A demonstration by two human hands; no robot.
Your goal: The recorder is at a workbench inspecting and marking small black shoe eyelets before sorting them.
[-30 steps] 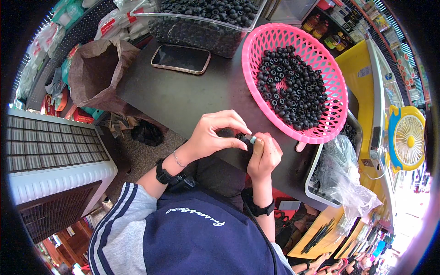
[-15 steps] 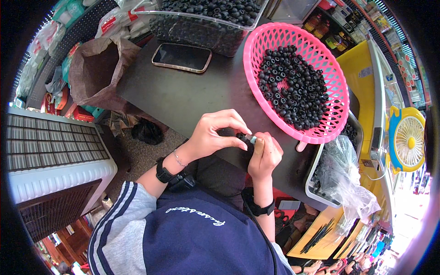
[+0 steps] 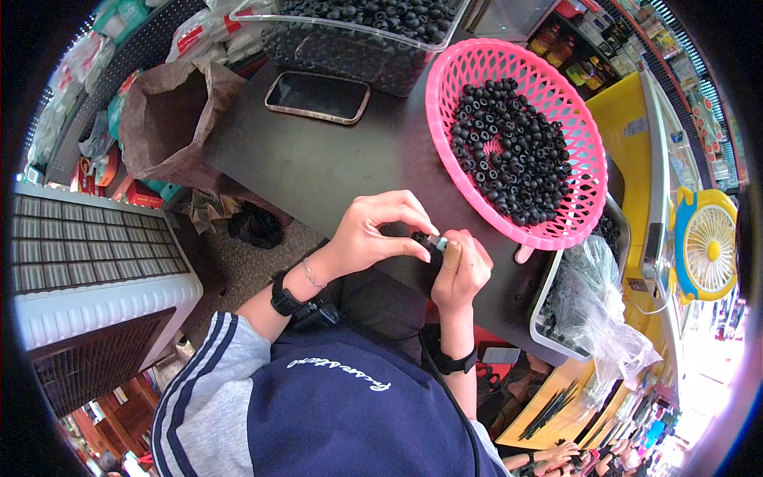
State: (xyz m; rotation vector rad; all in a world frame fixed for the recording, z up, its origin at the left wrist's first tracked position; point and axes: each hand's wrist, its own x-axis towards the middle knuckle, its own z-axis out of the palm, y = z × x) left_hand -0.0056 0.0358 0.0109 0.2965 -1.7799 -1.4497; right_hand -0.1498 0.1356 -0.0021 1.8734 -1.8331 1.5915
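My left hand (image 3: 387, 228) is closed in a pinch on a small black ring-shaped part (image 3: 418, 237), held above the near edge of the dark table. Facing it, my right hand (image 3: 462, 269) is closed round a small tool with a pale teal grip (image 3: 441, 244) and a short metal tip. A tan cover wraps the right thumb. The tip meets or nearly meets the black part; I cannot tell which. Just beyond, to the right, a pink lattice basket (image 3: 435, 119) holds many similar black rings (image 3: 509, 151).
A clear bin (image 3: 342, 52) of black parts stands at the back, with a phone (image 3: 318, 97) before it. On the right are a white tray (image 3: 560, 343) under a plastic bag (image 3: 596, 294) and a yellow-blue fan (image 3: 706, 244). A brown sack (image 3: 171, 119) stands at left.
Both hands keep the same hold and place, with barely any shift of the fingers. The whole view has moved slightly.
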